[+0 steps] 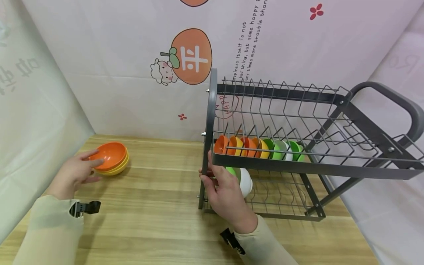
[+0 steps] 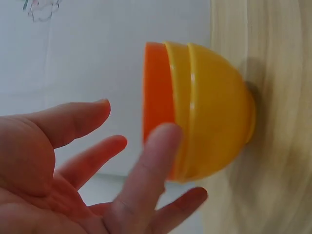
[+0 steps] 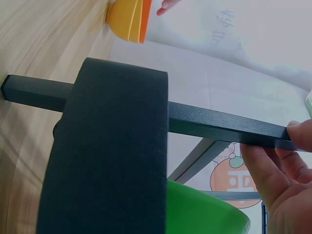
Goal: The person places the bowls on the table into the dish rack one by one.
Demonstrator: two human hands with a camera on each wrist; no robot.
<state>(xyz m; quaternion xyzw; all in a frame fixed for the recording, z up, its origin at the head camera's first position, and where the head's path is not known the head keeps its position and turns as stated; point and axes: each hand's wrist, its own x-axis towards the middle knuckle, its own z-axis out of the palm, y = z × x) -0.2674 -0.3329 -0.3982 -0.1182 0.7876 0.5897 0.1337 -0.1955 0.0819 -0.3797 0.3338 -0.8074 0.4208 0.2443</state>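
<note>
An orange bowl (image 1: 109, 156) sits nested in yellow bowls (image 2: 219, 112) on the wooden table, at the left in the head view. My left hand (image 1: 77, 171) is at the stack's near left side, fingers spread and loosely bent, with fingertips overlapping the orange rim. At the other side, my right hand (image 1: 228, 195) grips the left upright post of a dark grey two-tier dish rack (image 1: 265, 166), thumb on one side and fingers on the other, as the right wrist view also shows. Close behind that hand, a white bowl (image 1: 246, 183) and a green one stand on the lower tier.
Several small orange, yellow, green and white bowls (image 1: 256, 148) stand in a row along the rack's upper tier. A curved handle (image 1: 391, 94) sticks out at its right end. Printed white cloth (image 1: 132, 66) hangs behind and at both sides of the table (image 1: 155, 206).
</note>
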